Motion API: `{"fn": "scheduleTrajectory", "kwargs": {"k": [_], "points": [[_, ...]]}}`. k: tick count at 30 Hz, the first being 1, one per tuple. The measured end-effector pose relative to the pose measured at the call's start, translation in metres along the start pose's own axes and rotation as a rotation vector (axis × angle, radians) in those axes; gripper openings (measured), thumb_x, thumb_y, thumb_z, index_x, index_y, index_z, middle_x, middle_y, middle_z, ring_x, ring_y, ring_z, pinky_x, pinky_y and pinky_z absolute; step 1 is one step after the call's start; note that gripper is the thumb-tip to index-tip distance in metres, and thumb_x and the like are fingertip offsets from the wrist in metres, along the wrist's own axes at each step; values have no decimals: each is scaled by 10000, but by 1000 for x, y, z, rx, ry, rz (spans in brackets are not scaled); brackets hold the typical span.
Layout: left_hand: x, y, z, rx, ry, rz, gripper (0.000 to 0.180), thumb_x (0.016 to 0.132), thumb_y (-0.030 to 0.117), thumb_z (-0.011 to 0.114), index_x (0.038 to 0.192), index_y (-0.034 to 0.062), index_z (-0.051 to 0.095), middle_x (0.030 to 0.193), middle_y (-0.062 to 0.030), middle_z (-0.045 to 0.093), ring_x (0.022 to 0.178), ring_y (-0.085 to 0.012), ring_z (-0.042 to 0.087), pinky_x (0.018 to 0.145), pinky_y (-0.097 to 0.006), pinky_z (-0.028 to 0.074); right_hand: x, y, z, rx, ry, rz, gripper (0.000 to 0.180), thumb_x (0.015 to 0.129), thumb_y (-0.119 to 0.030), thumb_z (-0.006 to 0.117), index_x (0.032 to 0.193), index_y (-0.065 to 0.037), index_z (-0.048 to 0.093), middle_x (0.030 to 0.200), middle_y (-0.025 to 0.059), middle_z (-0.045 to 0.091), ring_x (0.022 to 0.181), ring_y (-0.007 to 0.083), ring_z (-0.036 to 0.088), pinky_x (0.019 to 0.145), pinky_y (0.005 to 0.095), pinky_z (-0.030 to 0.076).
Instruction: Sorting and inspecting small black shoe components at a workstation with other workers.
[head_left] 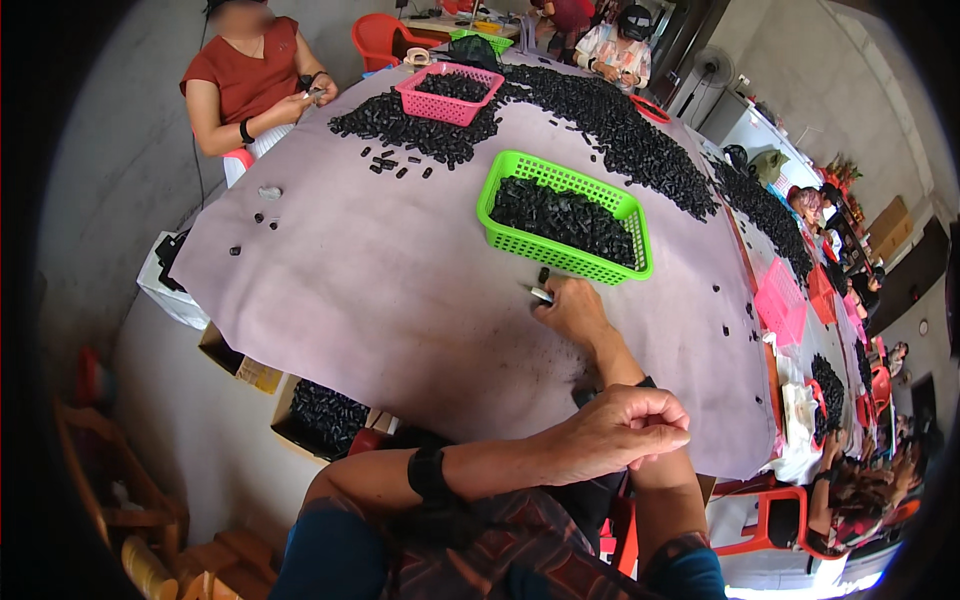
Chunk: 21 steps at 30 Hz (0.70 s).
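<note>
My left hand is curled closed above my right forearm, its thumb pressed to the fingers; anything inside is hidden. Farther out, my right hand reaches over the table and grips a small slim tool with a whitish end; its exact kind is unclear. Just past those fingers lies a small black cylindrical piece. A bright green plastic basket stands right beyond the right hand, filled with similar black pieces.
A cloth-covered table spreads ahead. Black pieces are heaped around a pink basket and along the far side. A person in red sits at the left. Below the table edge, a box holds more pieces.
</note>
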<state>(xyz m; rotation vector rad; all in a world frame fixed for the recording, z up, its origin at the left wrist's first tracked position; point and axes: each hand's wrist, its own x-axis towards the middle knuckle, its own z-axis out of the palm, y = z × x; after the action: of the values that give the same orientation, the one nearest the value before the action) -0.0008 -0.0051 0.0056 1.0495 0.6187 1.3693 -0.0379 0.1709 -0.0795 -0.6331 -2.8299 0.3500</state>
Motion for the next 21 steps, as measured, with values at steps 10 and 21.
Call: {"fn": "scheduleTrajectory", "kwargs": {"k": [10,21], "points": [[8,-6,-30,-170,489,278,116,875,133,541,958,53,555,782,16,532,654,-51,489,585,-201,404,-52,-16,-53,1195,335,196,102,729,13,509,787,-18,587,592,-28,490,454,33,383,398,196,285],[12,-6,-30,-201,523,173,164,876,172,550,1022,101,531,984,3,554,904,-91,529,709,-258,437,-114,-42,-107,1572,445,231,101,723,63,508,799,52,574,574,15,510,393,12,303,358,182,197]]}}
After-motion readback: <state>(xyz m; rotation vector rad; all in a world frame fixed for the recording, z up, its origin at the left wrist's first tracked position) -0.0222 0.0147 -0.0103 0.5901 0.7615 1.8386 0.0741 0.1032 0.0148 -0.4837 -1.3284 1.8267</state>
